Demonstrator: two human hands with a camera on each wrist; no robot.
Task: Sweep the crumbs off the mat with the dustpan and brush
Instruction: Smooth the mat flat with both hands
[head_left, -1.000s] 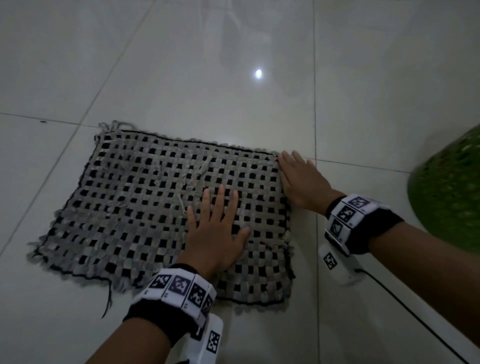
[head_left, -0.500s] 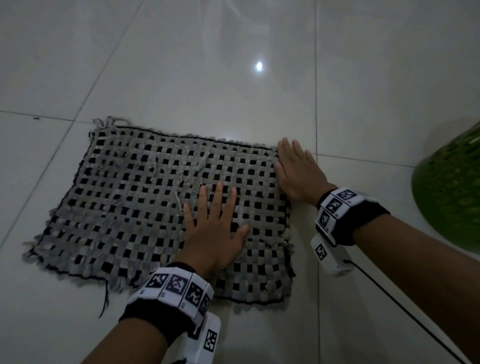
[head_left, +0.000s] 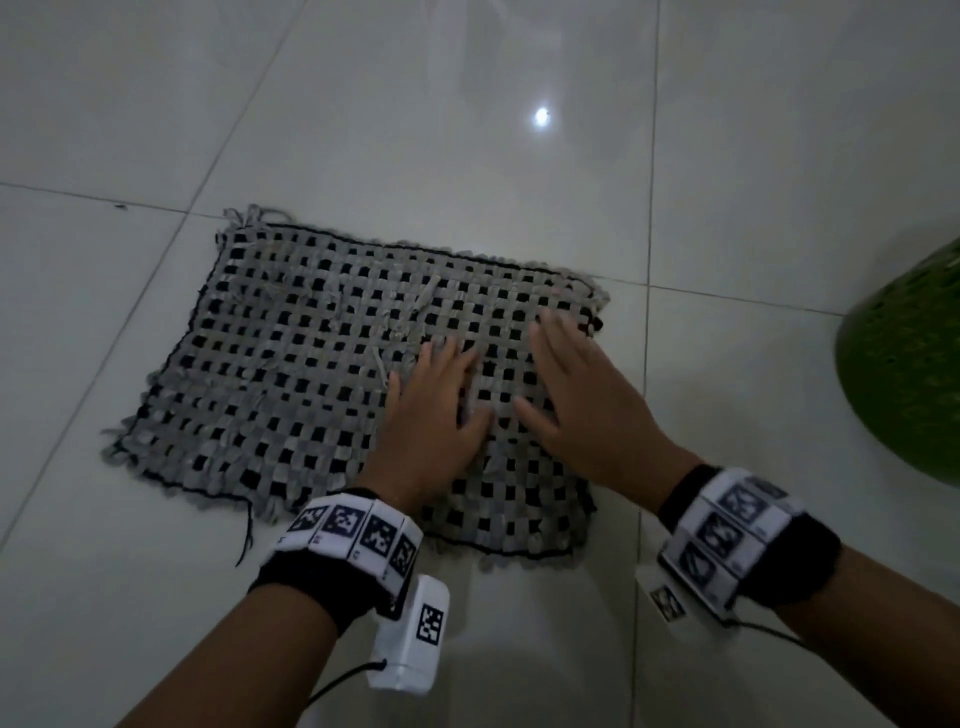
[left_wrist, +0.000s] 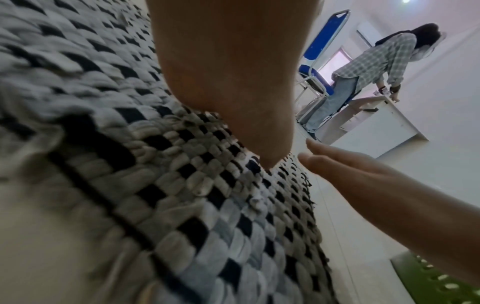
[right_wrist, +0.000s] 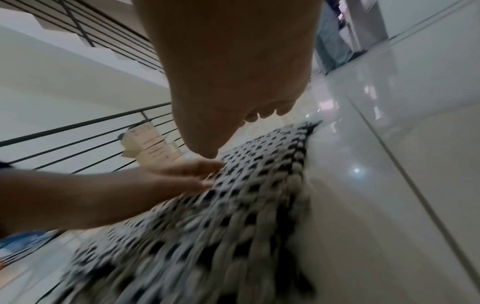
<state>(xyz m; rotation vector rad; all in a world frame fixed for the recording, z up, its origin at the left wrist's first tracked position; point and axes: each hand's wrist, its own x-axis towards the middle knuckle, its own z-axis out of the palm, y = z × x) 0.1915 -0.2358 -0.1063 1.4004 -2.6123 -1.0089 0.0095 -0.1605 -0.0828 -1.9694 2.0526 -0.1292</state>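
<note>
Mat (head_left: 332, 374): woven grey-and-black, lies flat on the tiled floor (head_left: 467, 130), frayed at its edges. No crumbs can be made out on it in this dim light.

Left hand (head_left: 431, 421): flat on the mat's right half, fingers straight and spread, holding nothing. Position much as half a second ago.

Right hand (head_left: 582, 395): changed. Half a second ago it lay at the mat's far right corner, at the edge; now it is on the mat itself, just beside the left hand, palm down, fingers straight, holding nothing. The left wrist view shows it low over the weave; whether it presses or only skims, motion blur hides.

Dustpan and brush: not in any view.

Basket (head_left: 904, 374): green, perforated, on the floor to the right, apart from the mat.

Background, left wrist view: another person (left_wrist: 369, 67) by a blue chair (left_wrist: 319, 61).

Assessment: both hands seem to be smoothing the mat down. Sweeping is not yet begun; the tools would first have to be fetched.
</note>
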